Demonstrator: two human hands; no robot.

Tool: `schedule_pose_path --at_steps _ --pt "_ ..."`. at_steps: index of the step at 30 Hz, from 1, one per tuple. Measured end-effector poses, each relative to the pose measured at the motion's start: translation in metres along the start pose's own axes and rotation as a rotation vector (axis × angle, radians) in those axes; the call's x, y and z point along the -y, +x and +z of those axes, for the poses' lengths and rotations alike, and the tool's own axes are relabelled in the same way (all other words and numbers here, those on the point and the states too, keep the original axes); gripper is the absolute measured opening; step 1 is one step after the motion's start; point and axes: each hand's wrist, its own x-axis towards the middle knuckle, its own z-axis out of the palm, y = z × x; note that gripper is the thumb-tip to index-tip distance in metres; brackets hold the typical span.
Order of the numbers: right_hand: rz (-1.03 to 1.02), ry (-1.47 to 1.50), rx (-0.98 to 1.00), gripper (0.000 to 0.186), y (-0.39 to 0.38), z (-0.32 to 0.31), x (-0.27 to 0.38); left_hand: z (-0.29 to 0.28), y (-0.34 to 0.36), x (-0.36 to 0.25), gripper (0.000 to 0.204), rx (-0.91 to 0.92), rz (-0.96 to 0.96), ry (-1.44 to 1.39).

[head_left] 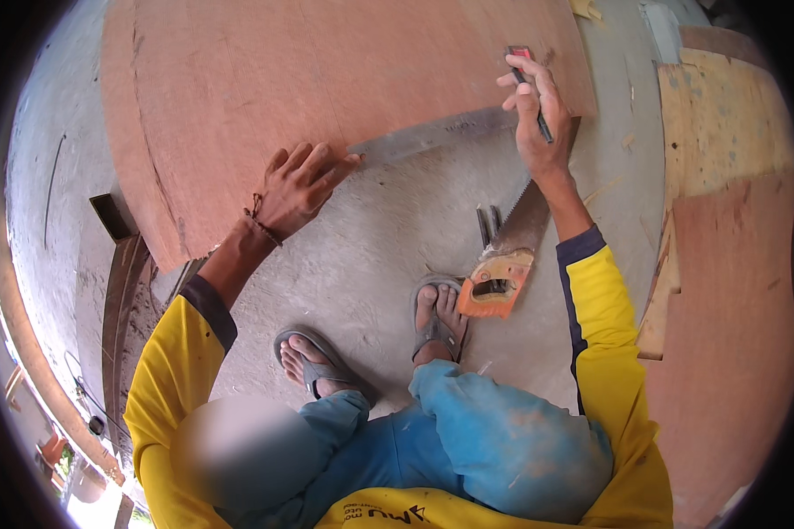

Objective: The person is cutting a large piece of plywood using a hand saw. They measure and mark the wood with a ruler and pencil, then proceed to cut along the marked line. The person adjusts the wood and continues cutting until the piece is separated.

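Observation:
My left hand [302, 189] lies palm down at the near edge of a large reddish plywood sheet [326, 70], fingers apart and slightly bent. Its rightmost digit reaches the left end of a grey metal strip [441, 134], which runs along the sheet's edge. At the strip's right end, my raised right hand [538, 110] holds a slim black pen-like tool [545, 132] across its fingers. A small red-and-black piece [519, 53] shows at the fingertips; whether it belongs to the tool I cannot tell. Below this hand lies a handsaw [503, 273] with an orange handle.
Two short dark rods [483, 225] lie beside the saw, near my sandalled right foot [437, 317]. More plywood pieces [732, 291] lie along the right side. At left stand a dark metal channel [119, 291] and a square tube end [113, 216]. The floor [326, 273] is concrete.

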Motion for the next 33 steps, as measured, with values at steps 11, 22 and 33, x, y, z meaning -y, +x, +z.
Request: schedule_pose_path --at_steps 11,22,33 --pt "-0.434 -0.523 0.177 0.028 -0.027 -0.006 -0.035 -0.013 0.011 -0.012 0.044 0.035 -0.120 -0.064" --pt "-0.041 -0.607 -0.041 0.030 0.017 -0.012 -0.066 -0.005 0.027 -0.024 0.030 0.025 -0.358 -0.124" --pt "-0.007 -0.582 -0.106 0.030 0.025 0.000 -0.059 -0.006 0.020 -0.026 0.037 0.042 -0.395 -0.112"
